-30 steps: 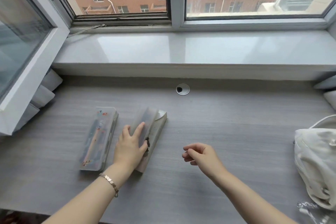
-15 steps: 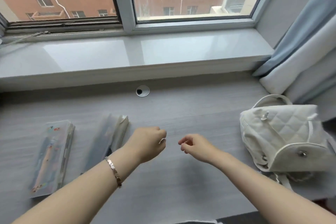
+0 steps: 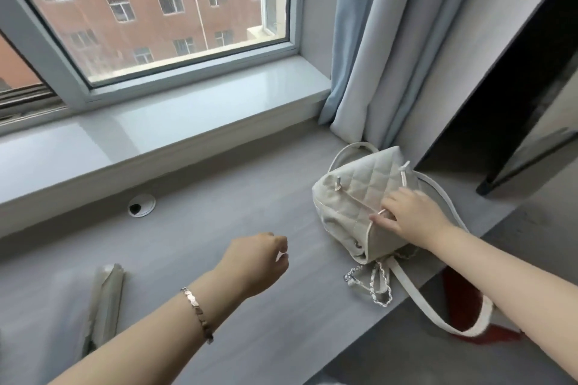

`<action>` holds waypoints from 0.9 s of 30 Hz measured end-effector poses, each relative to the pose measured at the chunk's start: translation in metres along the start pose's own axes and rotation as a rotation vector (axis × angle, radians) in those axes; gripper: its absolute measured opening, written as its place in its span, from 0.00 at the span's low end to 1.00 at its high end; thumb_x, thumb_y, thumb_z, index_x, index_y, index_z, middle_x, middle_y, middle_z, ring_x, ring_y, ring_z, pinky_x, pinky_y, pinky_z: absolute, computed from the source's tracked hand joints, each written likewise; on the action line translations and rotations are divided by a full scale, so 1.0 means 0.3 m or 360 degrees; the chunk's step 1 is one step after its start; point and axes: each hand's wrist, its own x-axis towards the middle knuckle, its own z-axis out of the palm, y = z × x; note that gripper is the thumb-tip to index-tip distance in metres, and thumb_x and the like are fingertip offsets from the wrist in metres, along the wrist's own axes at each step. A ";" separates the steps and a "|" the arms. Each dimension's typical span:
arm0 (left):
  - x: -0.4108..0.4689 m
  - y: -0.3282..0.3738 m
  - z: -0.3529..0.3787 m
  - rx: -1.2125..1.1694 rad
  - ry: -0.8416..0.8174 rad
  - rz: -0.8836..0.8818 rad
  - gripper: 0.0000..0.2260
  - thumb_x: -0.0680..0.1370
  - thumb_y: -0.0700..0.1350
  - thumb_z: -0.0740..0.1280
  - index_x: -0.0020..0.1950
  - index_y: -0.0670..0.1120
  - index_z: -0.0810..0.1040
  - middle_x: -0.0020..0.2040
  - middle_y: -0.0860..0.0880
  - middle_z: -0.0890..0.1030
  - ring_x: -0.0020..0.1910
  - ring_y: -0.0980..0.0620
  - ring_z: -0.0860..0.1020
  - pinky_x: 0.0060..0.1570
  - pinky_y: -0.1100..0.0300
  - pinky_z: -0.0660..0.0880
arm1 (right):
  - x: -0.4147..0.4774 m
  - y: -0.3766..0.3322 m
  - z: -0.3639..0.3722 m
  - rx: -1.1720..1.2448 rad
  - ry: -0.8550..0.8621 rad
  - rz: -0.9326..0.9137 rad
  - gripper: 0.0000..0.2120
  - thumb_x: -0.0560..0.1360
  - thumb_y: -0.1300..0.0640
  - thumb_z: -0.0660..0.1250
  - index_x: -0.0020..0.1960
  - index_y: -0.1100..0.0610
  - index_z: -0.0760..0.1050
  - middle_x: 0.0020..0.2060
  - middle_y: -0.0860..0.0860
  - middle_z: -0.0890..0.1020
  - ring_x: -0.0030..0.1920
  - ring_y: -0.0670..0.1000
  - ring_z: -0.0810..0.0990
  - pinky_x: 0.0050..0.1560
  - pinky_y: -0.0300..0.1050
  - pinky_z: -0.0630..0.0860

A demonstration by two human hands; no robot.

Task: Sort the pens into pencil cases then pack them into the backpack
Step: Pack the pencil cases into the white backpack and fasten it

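Backpack at the table's right end, your right hand pinching its flap, your left hand curled empty, short of it

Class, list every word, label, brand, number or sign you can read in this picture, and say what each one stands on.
No text can be read.
The white quilted backpack shows no logo or label on the side in view.
The pencil case is too blurred to tell whether it bears any print.
The brick building outside carries no visible sign or number.
The bracelet shows no legible marking.
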 end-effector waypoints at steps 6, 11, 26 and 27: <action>-0.043 0.024 -0.008 -0.0253 0.0060 -0.0049 0.10 0.78 0.49 0.58 0.54 0.50 0.77 0.50 0.53 0.80 0.51 0.50 0.77 0.49 0.59 0.73 | 0.043 -0.011 0.033 0.0159 0.0037 0.0066 0.39 0.75 0.33 0.38 0.24 0.58 0.70 0.25 0.53 0.75 0.29 0.56 0.77 0.27 0.48 0.74; -0.101 0.025 -0.095 -0.0846 0.0280 -0.0217 0.07 0.77 0.50 0.62 0.52 0.54 0.77 0.42 0.59 0.77 0.45 0.57 0.80 0.45 0.61 0.74 | 0.137 -0.156 -0.154 0.0366 -0.0079 0.0153 0.28 0.74 0.34 0.51 0.26 0.54 0.65 0.35 0.52 0.77 0.47 0.56 0.77 0.47 0.50 0.70; -0.357 -0.206 -0.201 -0.1515 0.0372 -0.0992 0.17 0.72 0.53 0.70 0.33 0.45 0.66 0.17 0.52 0.71 0.17 0.55 0.72 0.19 0.68 0.64 | 0.278 -0.857 -0.346 0.0487 -0.0983 -0.0366 0.28 0.72 0.32 0.57 0.29 0.56 0.66 0.28 0.51 0.70 0.28 0.50 0.68 0.29 0.43 0.61; -0.369 -0.225 -0.184 -0.1504 0.0293 -0.1057 0.17 0.72 0.53 0.70 0.34 0.45 0.66 0.20 0.50 0.73 0.19 0.53 0.74 0.20 0.68 0.64 | 0.280 -0.891 -0.317 0.0479 -0.1043 -0.0386 0.28 0.72 0.32 0.57 0.29 0.56 0.65 0.28 0.51 0.70 0.29 0.50 0.68 0.29 0.43 0.61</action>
